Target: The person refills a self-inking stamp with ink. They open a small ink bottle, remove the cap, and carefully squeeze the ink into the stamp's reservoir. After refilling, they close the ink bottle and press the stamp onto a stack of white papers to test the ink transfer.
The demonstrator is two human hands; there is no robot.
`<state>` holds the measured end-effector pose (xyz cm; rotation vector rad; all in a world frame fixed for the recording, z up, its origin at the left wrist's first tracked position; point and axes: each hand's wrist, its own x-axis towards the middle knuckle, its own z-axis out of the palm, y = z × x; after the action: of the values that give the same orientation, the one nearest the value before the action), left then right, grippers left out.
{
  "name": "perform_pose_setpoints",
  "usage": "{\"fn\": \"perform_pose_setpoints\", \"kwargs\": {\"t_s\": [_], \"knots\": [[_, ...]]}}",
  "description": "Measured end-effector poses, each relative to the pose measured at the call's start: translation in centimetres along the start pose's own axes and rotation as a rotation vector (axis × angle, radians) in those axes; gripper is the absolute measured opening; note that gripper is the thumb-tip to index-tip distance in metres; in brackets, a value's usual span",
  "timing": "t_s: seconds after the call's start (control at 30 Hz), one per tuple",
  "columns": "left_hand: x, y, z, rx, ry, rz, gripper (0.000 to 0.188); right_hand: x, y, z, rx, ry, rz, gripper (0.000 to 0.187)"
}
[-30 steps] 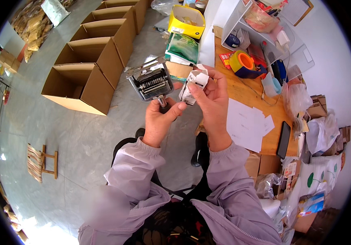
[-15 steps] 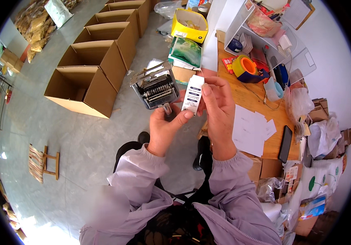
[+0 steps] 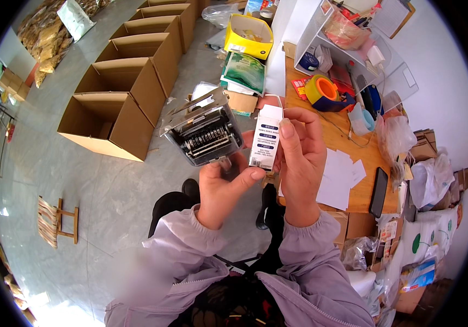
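The right hand [image 3: 299, 158] pinches a small white printed box [image 3: 266, 139] upright; the left hand [image 3: 224, 188] grips what looks like a metal date-stamping device [image 3: 204, 131], thumb touching the box's lower edge.

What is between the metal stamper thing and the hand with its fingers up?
In the head view, a small white box stands between the metal stamping device and the right hand. Both hands pinch it; the left hand holds the device too.
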<state>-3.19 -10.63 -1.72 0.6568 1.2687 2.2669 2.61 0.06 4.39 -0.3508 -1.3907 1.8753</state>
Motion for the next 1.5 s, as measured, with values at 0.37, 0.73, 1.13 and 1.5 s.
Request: {"fn": "perform_pose_setpoints", "kwargs": {"t_s": [0.37,0.73,1.13,1.5], "knots": [[-0.2,1.2,0.9,-0.036,0.017,0.010,0.043,-0.2,-0.4,0.2,-0.005,0.024,-0.016,0.022],[-0.4,1.8,1.3,-0.055,-0.004,0.082,0.052,-0.7,-0.7,0.2,0.062,-0.020,-0.049,0.024],[-0.5,2.0,1.5,-0.106,-0.012,0.081,0.052,-1.0,-0.9,0.1,0.057,-0.016,-0.045,0.026],[-0.6,2.1,1.4,-0.094,-0.013,0.066,0.050,-1.0,-0.9,0.3,0.056,-0.008,-0.056,0.026]]}}
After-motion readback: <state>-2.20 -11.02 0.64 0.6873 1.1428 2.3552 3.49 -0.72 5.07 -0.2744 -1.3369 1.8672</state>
